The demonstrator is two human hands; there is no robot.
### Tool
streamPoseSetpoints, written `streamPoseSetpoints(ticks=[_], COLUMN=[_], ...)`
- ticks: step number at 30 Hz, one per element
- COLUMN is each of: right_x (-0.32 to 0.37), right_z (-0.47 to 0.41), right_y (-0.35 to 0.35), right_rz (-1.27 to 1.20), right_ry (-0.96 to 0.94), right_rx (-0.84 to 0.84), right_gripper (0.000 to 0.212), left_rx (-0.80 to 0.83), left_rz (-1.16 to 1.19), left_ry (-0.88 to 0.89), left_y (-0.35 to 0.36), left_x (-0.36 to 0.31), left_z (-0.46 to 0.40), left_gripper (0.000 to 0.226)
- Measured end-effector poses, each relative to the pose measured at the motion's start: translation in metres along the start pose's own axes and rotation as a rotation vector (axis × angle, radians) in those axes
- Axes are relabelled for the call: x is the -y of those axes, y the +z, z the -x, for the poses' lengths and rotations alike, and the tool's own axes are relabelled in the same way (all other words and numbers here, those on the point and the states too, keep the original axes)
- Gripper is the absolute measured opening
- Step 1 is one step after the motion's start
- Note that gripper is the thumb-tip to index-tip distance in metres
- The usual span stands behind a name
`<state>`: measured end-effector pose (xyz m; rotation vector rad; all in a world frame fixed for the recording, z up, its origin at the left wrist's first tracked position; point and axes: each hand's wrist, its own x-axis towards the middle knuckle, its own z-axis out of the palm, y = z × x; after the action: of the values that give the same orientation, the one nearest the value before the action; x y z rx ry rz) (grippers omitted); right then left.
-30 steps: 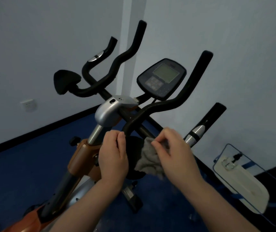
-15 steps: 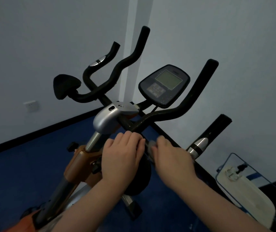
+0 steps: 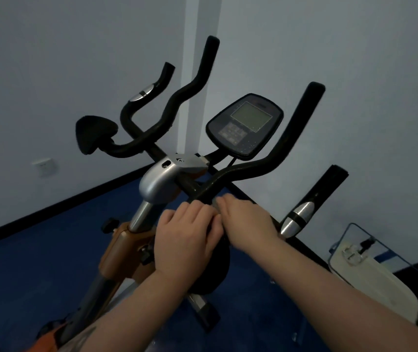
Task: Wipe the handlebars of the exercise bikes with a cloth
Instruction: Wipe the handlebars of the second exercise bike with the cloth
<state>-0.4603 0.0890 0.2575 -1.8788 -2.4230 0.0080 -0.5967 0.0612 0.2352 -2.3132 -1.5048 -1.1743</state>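
An exercise bike's black handlebars fill the middle of the view: the right bar (image 3: 279,153) and the left bar (image 3: 177,102) both curve upward. My left hand (image 3: 187,235) and my right hand (image 3: 246,217) press side by side on the lower end of the right bar, fingers curled down. Only a grey sliver of the cloth (image 3: 214,203) shows between the fingertips; the hands hide the rest. A black pad (image 3: 215,273) sits just beneath my hands.
The grey console (image 3: 244,125) stands between the bars. A side grip with a silver sensor (image 3: 301,214) rises at the right, and a black pad (image 3: 93,133) sticks out at the left. A white device with a clear rim (image 3: 370,275) lies on the blue floor, lower right. Walls are close behind.
The cloth hung loose from my right hand by the pad; both hands have moved up onto the base of the right bar and closed over the cloth, hiding it.
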Motion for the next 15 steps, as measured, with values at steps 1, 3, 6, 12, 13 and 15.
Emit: streamPoseSetpoints(ticks=[1,3,6,12,13,15], right_x=[0.0,-0.003,-0.037,-0.114,-0.103,-0.079], right_z=[0.01,0.038,0.067,0.055,0.054,0.062], right_y=[0.0,0.003,-0.005,-0.028,-0.016,0.016], right_rz=[-0.025,-0.024,0.064,-0.049,-0.129,-0.177], right_ry=[0.035,0.015,-0.266,-0.187,-0.088,-0.087], right_rx=[-0.057,-0.17,-0.187,-0.581,-0.646,-0.691], right_gripper=[0.021,0.033,0.037,0.025,0.023,0.019], left_rx=[0.013,0.046,0.1,0.229,0.222,0.205], left_rz=[-0.006,-0.007,0.115,0.318,0.327,0.342], left_ry=[0.013,0.049,0.083,-0.005,-0.005,-0.017], left_y=[-0.001,-0.002,-0.002,0.009,0.01,0.011], left_x=[-0.001,-0.003,-0.014,-0.036,-0.034,-0.03], left_z=[0.0,0.001,-0.01,-0.034,-0.033,-0.029], left_gripper=[0.02,0.019,0.022,0.026,0.026,0.025])
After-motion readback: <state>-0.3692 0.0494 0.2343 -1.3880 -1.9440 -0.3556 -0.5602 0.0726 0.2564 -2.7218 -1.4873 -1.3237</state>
